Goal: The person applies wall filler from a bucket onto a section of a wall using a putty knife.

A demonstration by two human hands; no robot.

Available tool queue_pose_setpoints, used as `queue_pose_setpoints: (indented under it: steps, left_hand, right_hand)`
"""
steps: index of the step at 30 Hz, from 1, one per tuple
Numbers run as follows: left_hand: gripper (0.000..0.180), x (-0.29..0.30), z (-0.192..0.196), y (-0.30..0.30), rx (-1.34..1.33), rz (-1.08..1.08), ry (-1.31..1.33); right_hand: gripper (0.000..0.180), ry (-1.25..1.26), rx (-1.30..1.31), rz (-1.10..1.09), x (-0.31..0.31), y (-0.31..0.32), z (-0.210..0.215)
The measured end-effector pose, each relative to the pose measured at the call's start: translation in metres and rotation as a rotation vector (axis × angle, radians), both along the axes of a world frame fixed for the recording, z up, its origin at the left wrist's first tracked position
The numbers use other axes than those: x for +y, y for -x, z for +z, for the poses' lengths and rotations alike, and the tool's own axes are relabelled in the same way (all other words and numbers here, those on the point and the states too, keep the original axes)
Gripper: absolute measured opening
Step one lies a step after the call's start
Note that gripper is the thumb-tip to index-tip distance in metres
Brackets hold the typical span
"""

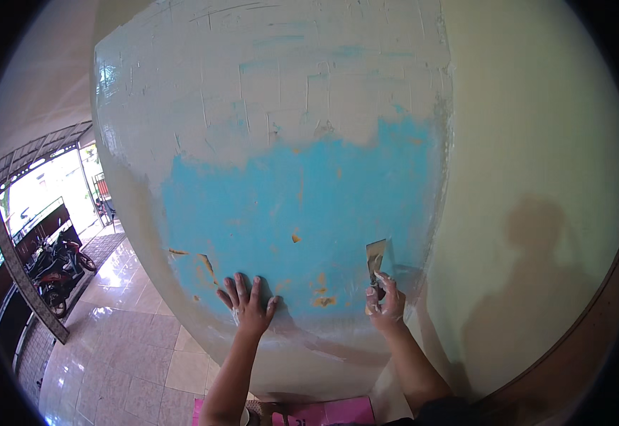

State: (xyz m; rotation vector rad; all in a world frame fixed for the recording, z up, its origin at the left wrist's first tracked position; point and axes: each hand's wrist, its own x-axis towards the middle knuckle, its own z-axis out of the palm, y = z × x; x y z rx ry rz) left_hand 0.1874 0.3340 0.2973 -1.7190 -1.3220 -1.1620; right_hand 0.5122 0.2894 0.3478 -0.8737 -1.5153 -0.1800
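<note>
Left hand (248, 304) flat against pillar (302, 192)

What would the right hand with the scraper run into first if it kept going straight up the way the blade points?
Most likely only more blue paint: the right hand points its putty knife up the pillar face; pale plastered surface lies beyond.

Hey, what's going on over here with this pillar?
A person is working on the blue-painted face of a square pillar. The left hand lies flat against the blue paint low down, fingers spread. The right hand grips a putty knife, its blade set on the blue area near the pillar's right edge. The upper part is covered with pale filler, while the lower band shows blue with small chipped orange spots. Motorbikes stand parked on the tiled floor at left.
</note>
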Motion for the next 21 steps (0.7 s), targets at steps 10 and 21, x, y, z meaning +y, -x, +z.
queue_pose_setpoints:
  steps: [10, 21]
  left_hand:
    - [0.08, -0.029, 0.057, 0.0, -0.069, 0.041, 0.129]
    - [0.076, 0.002, 0.074, 0.002, 0.038, 0.084, -0.074]
  right_hand:
    - [0.041, -0.18, -0.016, -0.315, 0.037, -0.047, 0.236]
    - [0.044, -0.083, -0.125, -0.238, 0.036, -0.041, 0.128]
